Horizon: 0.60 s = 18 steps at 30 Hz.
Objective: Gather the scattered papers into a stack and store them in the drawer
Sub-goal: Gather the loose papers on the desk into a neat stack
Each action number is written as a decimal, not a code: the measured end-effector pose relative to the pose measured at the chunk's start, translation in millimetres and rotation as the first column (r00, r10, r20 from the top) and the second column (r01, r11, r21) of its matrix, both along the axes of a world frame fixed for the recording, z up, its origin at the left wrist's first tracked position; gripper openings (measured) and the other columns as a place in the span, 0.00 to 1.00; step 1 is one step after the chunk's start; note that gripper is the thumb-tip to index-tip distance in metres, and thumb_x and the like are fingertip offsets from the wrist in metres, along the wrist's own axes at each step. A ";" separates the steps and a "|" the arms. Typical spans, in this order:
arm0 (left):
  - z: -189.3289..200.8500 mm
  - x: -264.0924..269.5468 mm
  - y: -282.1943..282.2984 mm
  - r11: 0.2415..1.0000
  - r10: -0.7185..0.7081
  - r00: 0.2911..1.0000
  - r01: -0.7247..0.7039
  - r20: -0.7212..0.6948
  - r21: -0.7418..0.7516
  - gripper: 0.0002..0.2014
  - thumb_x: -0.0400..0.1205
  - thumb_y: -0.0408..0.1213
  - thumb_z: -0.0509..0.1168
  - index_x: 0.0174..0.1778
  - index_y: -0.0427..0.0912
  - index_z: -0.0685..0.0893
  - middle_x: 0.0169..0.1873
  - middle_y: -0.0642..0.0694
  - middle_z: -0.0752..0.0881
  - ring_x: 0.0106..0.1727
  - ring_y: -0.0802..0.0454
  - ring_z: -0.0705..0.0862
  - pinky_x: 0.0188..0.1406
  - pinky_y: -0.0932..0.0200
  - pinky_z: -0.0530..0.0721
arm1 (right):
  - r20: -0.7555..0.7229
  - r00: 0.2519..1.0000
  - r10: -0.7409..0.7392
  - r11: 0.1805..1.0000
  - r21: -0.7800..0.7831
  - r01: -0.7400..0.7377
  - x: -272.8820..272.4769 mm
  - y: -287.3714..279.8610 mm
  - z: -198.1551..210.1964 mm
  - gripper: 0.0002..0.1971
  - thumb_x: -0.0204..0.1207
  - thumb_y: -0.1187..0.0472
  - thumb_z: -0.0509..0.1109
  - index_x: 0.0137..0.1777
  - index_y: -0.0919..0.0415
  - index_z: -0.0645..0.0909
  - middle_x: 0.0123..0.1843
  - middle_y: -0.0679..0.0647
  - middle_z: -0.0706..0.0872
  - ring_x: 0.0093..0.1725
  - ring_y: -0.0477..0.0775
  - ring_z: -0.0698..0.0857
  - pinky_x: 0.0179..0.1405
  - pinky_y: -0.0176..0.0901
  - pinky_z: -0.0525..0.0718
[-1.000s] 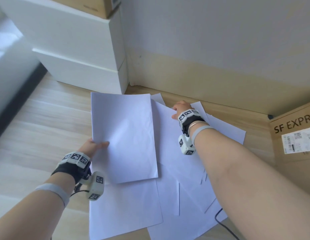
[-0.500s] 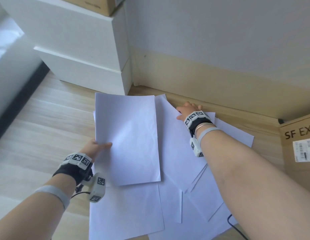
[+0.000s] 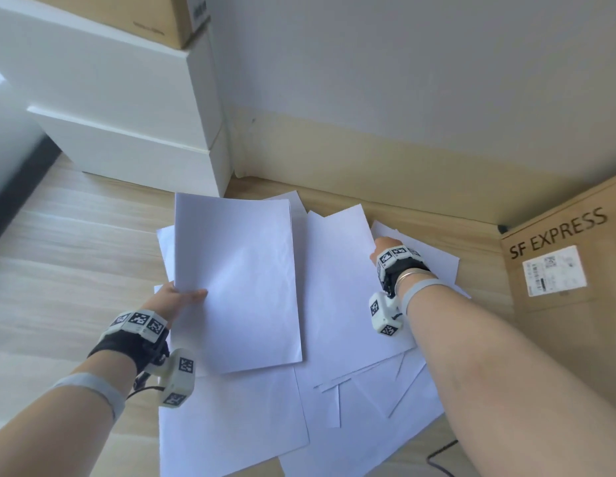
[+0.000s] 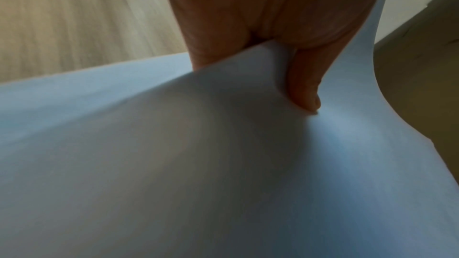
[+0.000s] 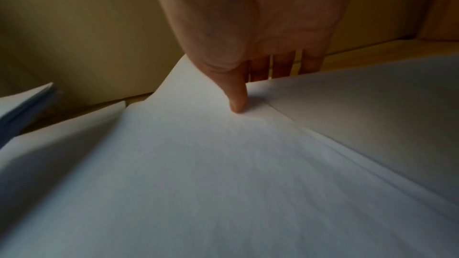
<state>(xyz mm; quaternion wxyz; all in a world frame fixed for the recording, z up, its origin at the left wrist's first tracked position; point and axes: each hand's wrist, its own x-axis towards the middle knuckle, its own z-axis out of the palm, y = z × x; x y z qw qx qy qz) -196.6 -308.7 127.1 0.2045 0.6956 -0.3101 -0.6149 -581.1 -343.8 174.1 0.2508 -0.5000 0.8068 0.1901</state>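
- A white drawer unit [image 3: 127, 108] is seen off past the left hand [image 3: 177, 299], in the corner, with a cardboard box [image 3: 141, 15] parked on top of it.
- A small stack of white sheets [image 3: 236, 284] is pinched at its near-left edge by the left hand: thumb [image 4: 304, 89] on top, fingers tucked underneath, so the paper gets bowed up around the grip.
- More loose papers [image 3: 227, 425] are spread flat on the wooden floor [image 3: 69, 235] below and to the right of that held stack, all overlapping pretty messily.
- A few sheets [image 3: 341, 287] are gripped at their far edge by the right hand [image 3: 385, 244], thumb [image 5: 237, 101] pressed on top and fingers [image 5: 282, 66] curled behind the edge, close to the baseboard.
- An "SF EXPRESS" cardboard box [image 3: 568, 287] is seen just right of the right forearm.
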 end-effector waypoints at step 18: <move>3.1 -28.8 17.9 0.993 -0.111 0.994 0.110 0.016 0.030 0.11 0.77 0.28 0.68 0.53 0.30 0.81 0.42 0.32 0.84 0.45 0.35 0.82 0.57 0.37 0.79 | 0.122 0.973 -0.196 0.974 -0.091 0.208 -21.6 68.9 -17.4 0.40 0.59 0.49 0.82 0.68 0.58 0.68 0.69 0.58 0.73 0.67 0.63 0.79 0.66 0.57 0.79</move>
